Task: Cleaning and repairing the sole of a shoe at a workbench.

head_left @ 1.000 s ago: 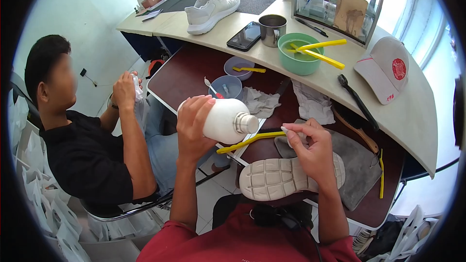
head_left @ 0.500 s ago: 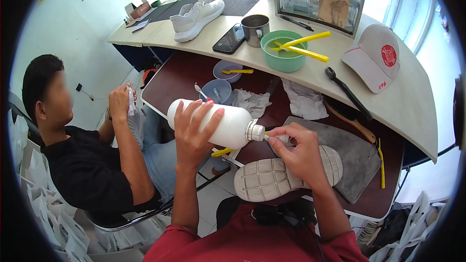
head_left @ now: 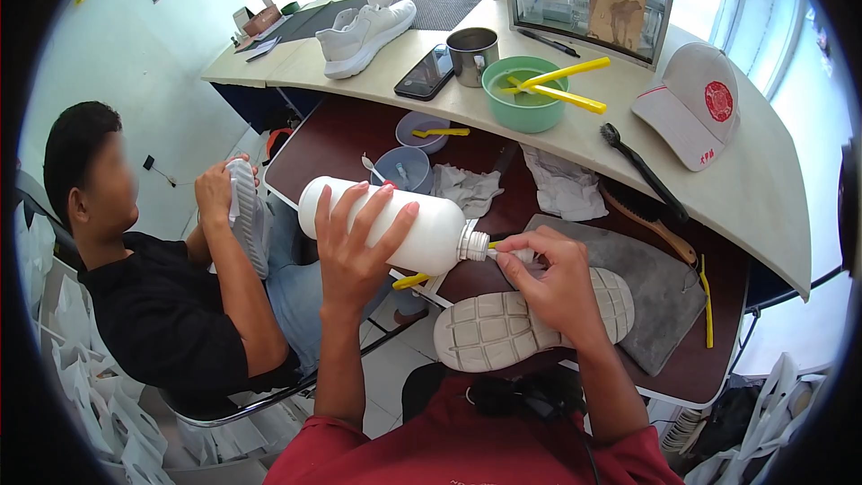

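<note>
My left hand (head_left: 346, 256) grips a large white plastic bottle (head_left: 395, 223) tipped almost onto its side. Its uncapped threaded neck points right, toward my right hand (head_left: 557, 269). Between the right thumb and fingers is a yellow brush, its white tip (head_left: 493, 254) close to the bottle mouth. A yellow handle end (head_left: 411, 281) shows below the bottle; the part between is hidden. White also shows inside the right fingers, too covered to name. Under that hand lies a shoe (head_left: 485, 334) with its pale, grooved sole up.
At left a seated person (head_left: 162, 251) handles another shoe (head_left: 250, 220). A green bowl (head_left: 525, 117) with yellow brushes, a metal mug (head_left: 472, 58), a phone (head_left: 425, 72), a white sneaker (head_left: 366, 36), a black brush (head_left: 642, 171) and a cap (head_left: 691, 103) sit on the counter. Cloths (head_left: 564, 184) lie below.
The bottle's base has shifted slightly left and up with my left hand. The right hand stays in place. The other person's shoe has come up, its ridged sole now showing.
</note>
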{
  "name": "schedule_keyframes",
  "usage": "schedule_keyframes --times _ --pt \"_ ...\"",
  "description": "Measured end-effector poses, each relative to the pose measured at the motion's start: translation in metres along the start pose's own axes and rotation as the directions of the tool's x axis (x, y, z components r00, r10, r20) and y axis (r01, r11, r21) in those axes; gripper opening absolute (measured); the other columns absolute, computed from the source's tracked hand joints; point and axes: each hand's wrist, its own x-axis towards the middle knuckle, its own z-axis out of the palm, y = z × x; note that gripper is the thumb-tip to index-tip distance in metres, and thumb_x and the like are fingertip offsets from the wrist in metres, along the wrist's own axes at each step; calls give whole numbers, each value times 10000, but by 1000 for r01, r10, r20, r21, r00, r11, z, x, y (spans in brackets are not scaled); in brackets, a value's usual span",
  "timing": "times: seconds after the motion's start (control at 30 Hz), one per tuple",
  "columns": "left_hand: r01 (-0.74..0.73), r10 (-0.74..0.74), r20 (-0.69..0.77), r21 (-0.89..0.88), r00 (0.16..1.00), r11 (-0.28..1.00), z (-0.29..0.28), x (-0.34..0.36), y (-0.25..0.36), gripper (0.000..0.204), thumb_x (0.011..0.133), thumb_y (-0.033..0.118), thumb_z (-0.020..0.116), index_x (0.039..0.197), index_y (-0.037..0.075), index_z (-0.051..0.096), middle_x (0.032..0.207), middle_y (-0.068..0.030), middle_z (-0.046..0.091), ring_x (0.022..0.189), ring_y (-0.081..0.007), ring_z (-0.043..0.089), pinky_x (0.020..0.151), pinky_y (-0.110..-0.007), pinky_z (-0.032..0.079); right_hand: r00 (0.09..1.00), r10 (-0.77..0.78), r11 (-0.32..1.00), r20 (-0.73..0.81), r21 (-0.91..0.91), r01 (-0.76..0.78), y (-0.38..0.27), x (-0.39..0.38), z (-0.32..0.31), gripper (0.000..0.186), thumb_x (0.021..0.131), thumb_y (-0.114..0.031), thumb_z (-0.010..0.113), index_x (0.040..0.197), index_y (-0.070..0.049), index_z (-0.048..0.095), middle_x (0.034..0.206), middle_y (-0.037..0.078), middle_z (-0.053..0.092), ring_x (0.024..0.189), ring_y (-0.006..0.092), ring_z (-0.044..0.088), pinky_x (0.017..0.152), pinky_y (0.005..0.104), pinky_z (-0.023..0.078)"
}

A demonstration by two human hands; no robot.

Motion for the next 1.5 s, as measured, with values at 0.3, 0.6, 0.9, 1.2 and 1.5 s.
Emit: schedule_keyframes --times 0.3,0.6,0.9,1.2,1.5 --pt "-76 75 19 75 997 994 -7 3 -1 713 635 113 884 1278 291 632 1293 -49 619 1241 -325 567 1123 -628 366 1000 -5 1000 -28 4 5 4 -4 3 159 827 -143 769 958 -54 776 722 80 613 613 157 531 554 318 359" --pt "-129 124 44 122 991 984 -12 13 -1 610 679 97 822 1237 297 676 1280 -42 623 1225 -322 575 1118 -616 374 1000 11 1000 -12 -12 -11 1 -2 -1 138 846 -133 753 953 -45 765 738 104 619 634 214 573 566 349 396" --pt "-143 138 44 150 989 978 -18 15 -1 491 765 117 745 1212 313 691 1285 -43 624 1216 -317 577 1115 -612 377 997 -70 996 -10 -57 69 4 -3 1 116 856 -122 739 945 -51 759 732 127 604 647 268 598 575 383 428" --pt "-93 91 33 74 995 993 -13 11 2 529 767 116 762 1246 320 664 1291 -43 629 1200 -314 578 1115 -619 372 997 -65 998 -29 -10 65 10 -6 1 152 855 -144 761 976 -54 772 759 115 643 647 224 602 584 352 434" --pt "148 -177 -58 -335 982 930 4 -5 12 789 575 135 923 1290 86 592 1236 -124 656 1144 -333 637 1058 -537 465 999 16 943 43 332 -30 7 -7 -9 166 908 -114 755 1049 -27 763 837 32 650 678 77 567 584 242 406"
